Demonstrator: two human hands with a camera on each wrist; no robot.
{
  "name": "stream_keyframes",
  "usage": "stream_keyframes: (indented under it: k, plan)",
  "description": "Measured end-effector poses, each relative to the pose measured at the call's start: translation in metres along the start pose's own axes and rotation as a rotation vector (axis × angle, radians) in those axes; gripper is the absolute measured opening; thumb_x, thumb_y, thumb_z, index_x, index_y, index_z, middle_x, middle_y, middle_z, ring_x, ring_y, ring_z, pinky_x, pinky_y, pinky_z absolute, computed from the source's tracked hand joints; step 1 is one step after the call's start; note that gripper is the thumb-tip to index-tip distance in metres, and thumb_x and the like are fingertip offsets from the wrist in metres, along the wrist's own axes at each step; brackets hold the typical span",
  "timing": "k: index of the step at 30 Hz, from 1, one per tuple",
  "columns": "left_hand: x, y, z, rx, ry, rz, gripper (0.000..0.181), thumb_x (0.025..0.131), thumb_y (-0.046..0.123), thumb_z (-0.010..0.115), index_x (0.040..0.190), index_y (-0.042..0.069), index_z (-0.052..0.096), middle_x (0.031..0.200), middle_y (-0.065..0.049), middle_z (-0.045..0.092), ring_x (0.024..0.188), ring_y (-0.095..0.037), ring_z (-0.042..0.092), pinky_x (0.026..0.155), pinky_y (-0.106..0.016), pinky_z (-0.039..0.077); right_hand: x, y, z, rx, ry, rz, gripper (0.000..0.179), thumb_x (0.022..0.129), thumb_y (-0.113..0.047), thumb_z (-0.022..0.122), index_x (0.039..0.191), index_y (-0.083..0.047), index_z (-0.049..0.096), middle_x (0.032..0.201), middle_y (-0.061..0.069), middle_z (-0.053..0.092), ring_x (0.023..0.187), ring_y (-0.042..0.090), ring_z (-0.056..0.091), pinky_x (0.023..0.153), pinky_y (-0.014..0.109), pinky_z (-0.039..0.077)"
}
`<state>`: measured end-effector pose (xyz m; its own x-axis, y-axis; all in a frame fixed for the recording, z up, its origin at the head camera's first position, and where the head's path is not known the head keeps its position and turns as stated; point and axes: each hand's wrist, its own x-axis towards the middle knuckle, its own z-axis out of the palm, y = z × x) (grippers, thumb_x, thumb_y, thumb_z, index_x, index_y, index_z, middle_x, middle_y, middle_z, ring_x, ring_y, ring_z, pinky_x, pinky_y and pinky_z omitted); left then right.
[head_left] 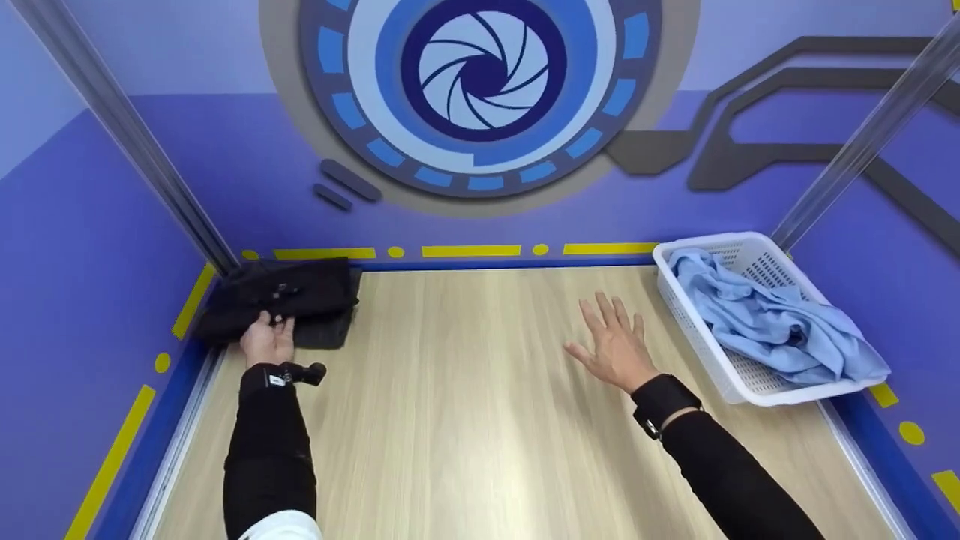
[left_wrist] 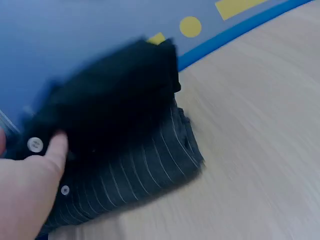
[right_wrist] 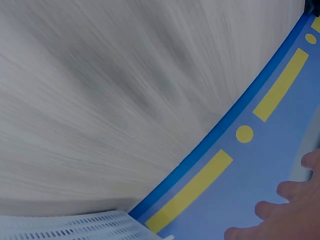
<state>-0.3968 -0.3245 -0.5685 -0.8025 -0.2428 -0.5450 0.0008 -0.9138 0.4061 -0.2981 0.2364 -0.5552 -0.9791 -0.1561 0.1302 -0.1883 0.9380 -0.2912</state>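
Note:
At the back left corner, my left hand (head_left: 270,341) grips the near edge of a folded black shirt (head_left: 300,289). In the left wrist view my thumb lies on the dark cloth by a white button, and the shirt is blurred. Under it is a folded dark shirt with thin pale stripes (left_wrist: 145,167), lying on the table. My right hand (head_left: 616,349) hovers over the table, fingers spread and holding nothing, left of a white basket (head_left: 701,337). A crumpled light blue cloth (head_left: 772,315) lies in that basket.
The wood-grain table (head_left: 465,405) stretches between the folded shirts and the basket. Purple-blue printed walls (head_left: 495,232) with yellow marks bound it at the back and both sides. Metal posts (head_left: 150,157) rise at the back corners.

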Motion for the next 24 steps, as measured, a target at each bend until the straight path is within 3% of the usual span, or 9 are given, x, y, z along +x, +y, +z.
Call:
stream_keyframes:
  k: [2, 4, 8, 11, 14, 17, 19, 21, 24]
  plan:
    - [-0.006, 0.000, -0.001, 0.092, 0.082, -0.015, 0.058, 0.110, 0.011, 0.035, 0.164, 0.020, 0.016, 0.157, 0.004, 0.028, 0.148, -0.012, 0.028, 0.123, -0.030, 0.026, 0.001, -0.001, -0.002, -0.002, -0.003, -0.004, 0.081, 0.099, -0.047, 0.065, 0.160, -0.005, 0.035, 0.167, 0.026, 0.022, 0.153, 0.050, 0.017, 0.116, 0.077, 0.010]
    - [-0.015, -0.001, -0.001, 0.189, 0.143, -0.038, 0.062, 0.109, 0.011, 0.035, 0.165, 0.021, 0.013, 0.163, 0.001, 0.024, 0.151, -0.015, 0.027, 0.124, -0.034, 0.024, 0.001, -0.002, -0.004, 0.000, -0.006, -0.005, 0.081, 0.099, -0.047, 0.065, 0.160, -0.005, 0.034, 0.167, 0.026, 0.022, 0.154, 0.050, 0.016, 0.116, 0.076, 0.010]
    - [-0.031, -0.004, 0.002, 0.509, 0.190, -0.061, 0.071, 0.105, 0.018, 0.040, 0.166, 0.020, 0.003, 0.171, -0.001, 0.004, 0.156, -0.030, 0.013, 0.124, -0.050, 0.021, 0.001, -0.003, -0.008, 0.002, -0.010, -0.010, 0.081, 0.099, -0.045, 0.066, 0.160, -0.004, 0.034, 0.167, 0.027, 0.022, 0.154, 0.050, 0.015, 0.116, 0.077, 0.010]
    - [-0.038, -0.006, 0.007, 0.891, 0.198, -0.001, 0.074, 0.101, 0.022, 0.046, 0.164, 0.006, 0.011, 0.171, -0.011, 0.003, 0.156, -0.035, 0.012, 0.123, -0.051, 0.025, 0.001, -0.003, -0.010, 0.001, -0.021, -0.016, 0.081, 0.099, -0.045, 0.066, 0.160, -0.004, 0.034, 0.167, 0.027, 0.023, 0.154, 0.050, 0.015, 0.116, 0.077, 0.011]
    - [-0.047, -0.004, 0.019, 1.348, 0.213, 0.072, 0.071, 0.098, 0.027, 0.045, 0.158, -0.007, 0.028, 0.166, -0.025, 0.017, 0.152, -0.037, 0.023, 0.121, -0.046, 0.033, 0.002, -0.003, -0.011, 0.012, -0.044, -0.018, 0.081, 0.099, -0.047, 0.064, 0.161, -0.004, 0.033, 0.167, 0.027, 0.022, 0.154, 0.050, 0.014, 0.116, 0.077, 0.011]
    - [-0.060, -0.002, 0.037, 1.654, 0.221, 0.101, 0.079, 0.098, 0.038, 0.043, 0.155, -0.014, 0.026, 0.160, -0.036, 0.023, 0.148, -0.045, 0.029, 0.120, -0.047, 0.033, 0.003, -0.003, -0.012, 0.022, -0.074, -0.018, 0.082, 0.100, -0.049, 0.062, 0.161, -0.004, 0.032, 0.167, 0.027, 0.021, 0.154, 0.051, 0.015, 0.116, 0.077, 0.011]
    - [-0.069, -0.003, 0.052, 1.758, 0.206, 0.120, 0.083, 0.100, 0.043, 0.041, 0.156, -0.014, 0.018, 0.157, -0.040, 0.024, 0.145, -0.051, 0.030, 0.119, -0.052, 0.032, 0.004, -0.003, -0.012, 0.031, -0.089, -0.018, 0.082, 0.100, -0.049, 0.062, 0.161, -0.003, 0.032, 0.167, 0.027, 0.021, 0.154, 0.051, 0.015, 0.116, 0.077, 0.012]
    - [-0.076, -0.008, 0.067, 1.789, 0.176, 0.160, 0.087, 0.101, 0.045, 0.041, 0.158, -0.013, 0.009, 0.157, -0.042, 0.019, 0.145, -0.055, 0.026, 0.119, -0.057, 0.029, 0.006, -0.002, -0.014, 0.034, -0.098, -0.021, 0.081, 0.100, -0.049, 0.061, 0.161, -0.003, 0.032, 0.167, 0.028, 0.022, 0.153, 0.052, 0.015, 0.115, 0.078, 0.012]
    - [-0.085, -0.022, 0.087, 1.850, 0.091, 0.278, 0.084, 0.103, 0.042, 0.041, 0.158, -0.011, 0.009, 0.156, -0.043, 0.019, 0.144, -0.057, 0.025, 0.119, -0.060, 0.028, 0.009, -0.001, -0.017, 0.044, -0.109, -0.021, 0.081, 0.101, -0.047, 0.061, 0.161, -0.002, 0.031, 0.166, 0.029, 0.021, 0.153, 0.053, 0.014, 0.115, 0.078, 0.011]
